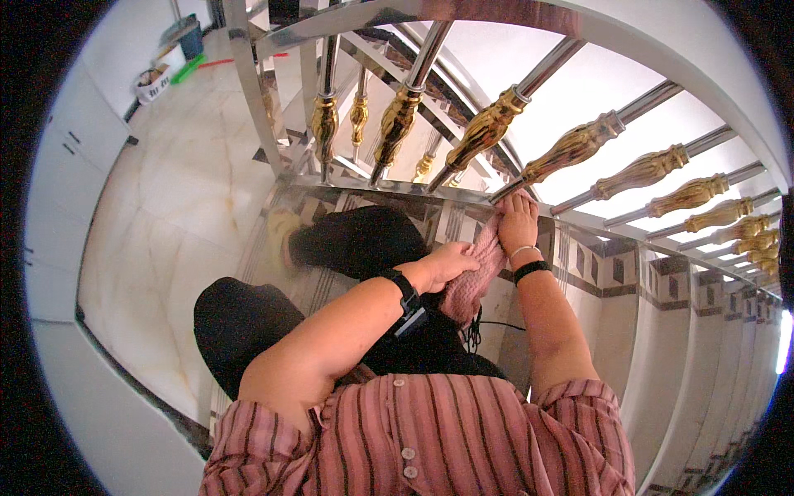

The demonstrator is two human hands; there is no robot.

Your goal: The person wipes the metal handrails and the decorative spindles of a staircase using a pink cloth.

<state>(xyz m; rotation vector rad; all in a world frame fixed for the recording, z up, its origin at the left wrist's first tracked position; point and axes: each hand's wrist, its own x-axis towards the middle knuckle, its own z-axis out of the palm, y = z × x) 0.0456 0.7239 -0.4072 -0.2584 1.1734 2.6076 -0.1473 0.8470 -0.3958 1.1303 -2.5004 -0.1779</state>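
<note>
A pink textured cloth (pixel 474 282) hangs between my two hands. My right hand (pixel 520 224) presses its upper end against the metal bottom rail (pixel 465 193) of a stair railing, at the foot of a baluster (pixel 570 146) with a gold-coloured middle. Lower down and to the left, my left hand (pixel 451 263) pinches the cloth's near edge between thumb and fingers. The cloth's lower end droops over my dark trouser leg. Part of the cloth under my right fingers is hidden.
Tiled stairs (pixel 620 322) descend on the right, beside the railing. More balusters (pixel 487 127) rise to a curved metal handrail (pixel 496 15). Pale cabinets (pixel 74 149) line the left wall. At the far left stand a dark bucket (pixel 189 37), a white basket (pixel 151 87) and a green dustpan-like object (pixel 188 69).
</note>
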